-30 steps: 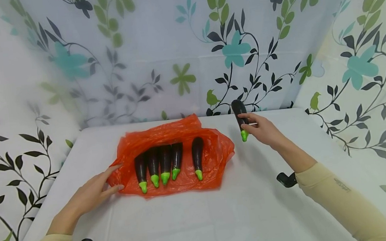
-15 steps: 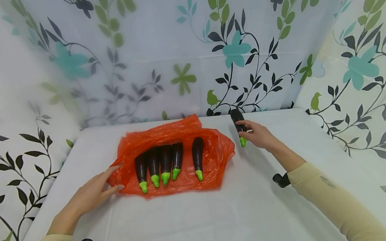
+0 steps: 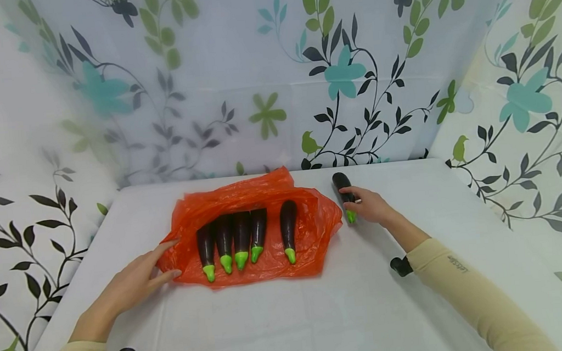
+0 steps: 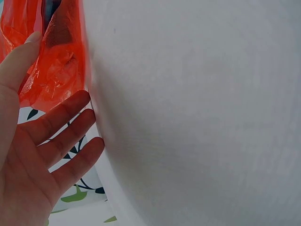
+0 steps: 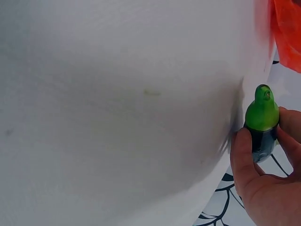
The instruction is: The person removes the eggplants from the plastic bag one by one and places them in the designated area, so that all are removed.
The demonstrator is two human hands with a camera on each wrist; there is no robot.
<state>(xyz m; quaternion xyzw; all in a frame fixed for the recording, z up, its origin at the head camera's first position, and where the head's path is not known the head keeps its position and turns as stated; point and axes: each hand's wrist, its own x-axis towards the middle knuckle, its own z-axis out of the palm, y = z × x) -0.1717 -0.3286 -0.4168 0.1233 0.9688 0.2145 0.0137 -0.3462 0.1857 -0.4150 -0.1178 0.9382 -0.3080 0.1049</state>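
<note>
In the head view an orange-red plastic bag (image 3: pixel 312 261) lies on the table, its mouth facing me. Several dark eggplants (image 3: pixel 241 234) with bright green stem ends lie side by side in it, and one eggplant (image 3: pixel 289 224) lies apart at the right. My left hand (image 3: pixel 131 281) touches the bag's left edge, fingers extended; the left wrist view shows the thumb over the plastic. Right of the bag, my right hand (image 3: pixel 372 206) pinches another eggplant (image 3: pixel 342 183) near its green end. In the right wrist view that green end (image 5: pixel 262 113) sticks up between thumb and fingers.
A white cloth covers the table (image 3: pixel 253 326). Behind it and at both sides hangs a curtain (image 3: pixel 180 95) with leaf and flower prints. A black strap piece sits at each wrist.
My right hand has lowered the eggplant toward the table, bringing it nearer to me and slightly left, closer to the bag. The left hand and the bag have stayed put.
</note>
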